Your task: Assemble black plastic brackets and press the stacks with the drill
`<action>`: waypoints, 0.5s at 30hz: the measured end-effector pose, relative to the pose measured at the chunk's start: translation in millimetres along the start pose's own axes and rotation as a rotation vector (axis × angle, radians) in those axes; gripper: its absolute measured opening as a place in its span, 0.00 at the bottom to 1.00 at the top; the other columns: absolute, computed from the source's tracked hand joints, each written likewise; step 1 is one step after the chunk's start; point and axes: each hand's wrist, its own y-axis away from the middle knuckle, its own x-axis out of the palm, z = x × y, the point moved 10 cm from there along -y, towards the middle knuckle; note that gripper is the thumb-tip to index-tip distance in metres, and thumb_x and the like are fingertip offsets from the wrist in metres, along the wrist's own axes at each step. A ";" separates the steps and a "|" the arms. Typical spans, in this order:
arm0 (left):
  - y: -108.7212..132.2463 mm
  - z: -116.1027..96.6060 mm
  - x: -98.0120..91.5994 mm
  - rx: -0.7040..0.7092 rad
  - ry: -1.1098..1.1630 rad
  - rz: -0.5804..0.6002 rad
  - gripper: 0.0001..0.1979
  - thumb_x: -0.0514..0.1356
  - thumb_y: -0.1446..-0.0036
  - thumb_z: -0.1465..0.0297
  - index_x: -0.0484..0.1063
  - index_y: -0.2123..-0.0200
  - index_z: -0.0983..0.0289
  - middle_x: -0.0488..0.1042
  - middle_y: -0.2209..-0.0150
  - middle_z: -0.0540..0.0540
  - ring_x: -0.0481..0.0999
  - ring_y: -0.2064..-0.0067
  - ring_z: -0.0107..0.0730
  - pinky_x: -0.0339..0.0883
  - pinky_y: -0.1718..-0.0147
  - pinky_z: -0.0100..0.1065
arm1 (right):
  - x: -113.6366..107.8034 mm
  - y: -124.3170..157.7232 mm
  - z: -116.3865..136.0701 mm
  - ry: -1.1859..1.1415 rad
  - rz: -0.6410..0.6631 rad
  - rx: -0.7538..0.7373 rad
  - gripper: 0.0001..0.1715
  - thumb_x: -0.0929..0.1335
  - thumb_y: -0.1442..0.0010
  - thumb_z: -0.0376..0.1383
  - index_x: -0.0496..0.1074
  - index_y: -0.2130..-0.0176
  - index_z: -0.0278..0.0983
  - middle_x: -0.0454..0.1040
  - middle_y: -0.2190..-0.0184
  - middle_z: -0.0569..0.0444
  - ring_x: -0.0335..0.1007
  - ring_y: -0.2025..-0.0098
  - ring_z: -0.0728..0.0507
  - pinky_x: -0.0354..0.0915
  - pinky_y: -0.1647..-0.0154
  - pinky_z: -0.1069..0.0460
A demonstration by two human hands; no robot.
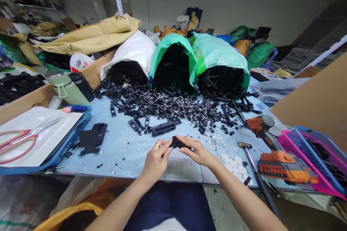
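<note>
Between my two hands, just above the front of the blue table, is a small black plastic part (177,142). My left hand (157,159) pinches its left end, a ring on one finger. The fingers of my right hand (199,151) close on its right end and partly cover it. Just beyond lies a long black plastic piece (163,129), with several shorter black links (135,124) to its left. Farther back spreads a heap of black-headed pieces with metal pins (176,104).
Three sacks spill black parts at the back, among them a green sack (173,43). At right lie an orange cordless drill (279,162), a hammer (253,166) and white discs (234,166). Scissors (29,137) rest on a blue basket (88,115) at left, near a green flask (66,88).
</note>
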 end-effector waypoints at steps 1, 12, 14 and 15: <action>0.5 -2.5 -4.2 0.003 0.014 -0.088 0.17 0.49 0.41 0.70 0.63 0.48 0.59 0.66 0.62 0.55 0.69 0.61 0.29 0.64 0.61 0.32 | -0.4 -0.7 2.6 -0.019 -0.046 -0.001 0.26 0.61 0.40 0.40 0.56 0.43 0.42 0.66 0.68 0.52 0.61 0.68 0.48 0.64 0.65 0.50; 4.4 15.6 1.6 -0.068 -0.004 -0.236 0.18 0.46 0.40 0.70 0.61 0.48 0.62 0.67 0.56 0.59 0.67 0.54 0.35 0.63 0.57 0.39 | 18.7 3.4 -8.5 -0.106 -0.218 0.067 0.28 0.60 0.40 0.41 0.53 0.42 0.42 0.67 0.65 0.51 0.64 0.67 0.47 0.65 0.65 0.50; 8.2 31.7 7.0 -0.160 -0.129 -0.176 0.19 0.45 0.41 0.71 0.58 0.46 0.63 0.65 0.54 0.61 0.66 0.53 0.38 0.64 0.57 0.41 | 15.7 -2.2 -27.1 -0.001 -0.055 0.085 0.25 0.60 0.40 0.42 0.57 0.44 0.42 0.69 0.64 0.52 0.65 0.66 0.47 0.64 0.62 0.49; 8.7 35.9 10.9 -0.176 -0.216 -0.126 0.20 0.46 0.41 0.72 0.56 0.45 0.63 0.64 0.53 0.63 0.65 0.51 0.40 0.63 0.57 0.43 | 5.2 -4.9 -42.2 0.074 -0.015 0.114 0.24 0.60 0.40 0.43 0.60 0.45 0.43 0.70 0.64 0.52 0.65 0.65 0.46 0.64 0.61 0.49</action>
